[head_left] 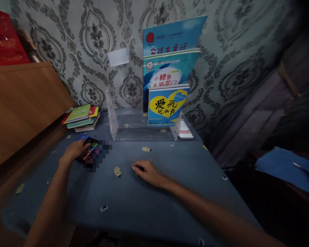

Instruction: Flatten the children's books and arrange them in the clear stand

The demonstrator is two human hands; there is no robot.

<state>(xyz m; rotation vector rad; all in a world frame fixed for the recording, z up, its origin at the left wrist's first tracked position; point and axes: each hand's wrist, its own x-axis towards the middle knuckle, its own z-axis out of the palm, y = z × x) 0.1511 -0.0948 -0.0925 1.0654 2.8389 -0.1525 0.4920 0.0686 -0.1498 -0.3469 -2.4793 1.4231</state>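
My left hand (pixel 76 150) is on a dark, colourful book (pixel 92 151) at the left of the table, its fingers closed over the book's near edge. Part of that book is pixelated, so its cover cannot be read. Curled on the tablecloth near the middle, my right hand (pixel 149 173) has nothing visible in its closed fingers. Behind the hands stands a clear acrylic book rack (pixel 113 125). Upright at its right end are a small blue book with a yellow heart (pixel 167 106), a teal book (pixel 167 70) and a taller blue book (pixel 173 36).
A stack of thin books (pixel 82 118) lies at the back left, beside a wooden cabinet (pixel 25 103) with a red bag (pixel 6 39) on top. Patterned wallpaper (pixel 95 31) rises behind the table (pixel 113 195). Blue cloth (pixel 288 168) lies at the far right.
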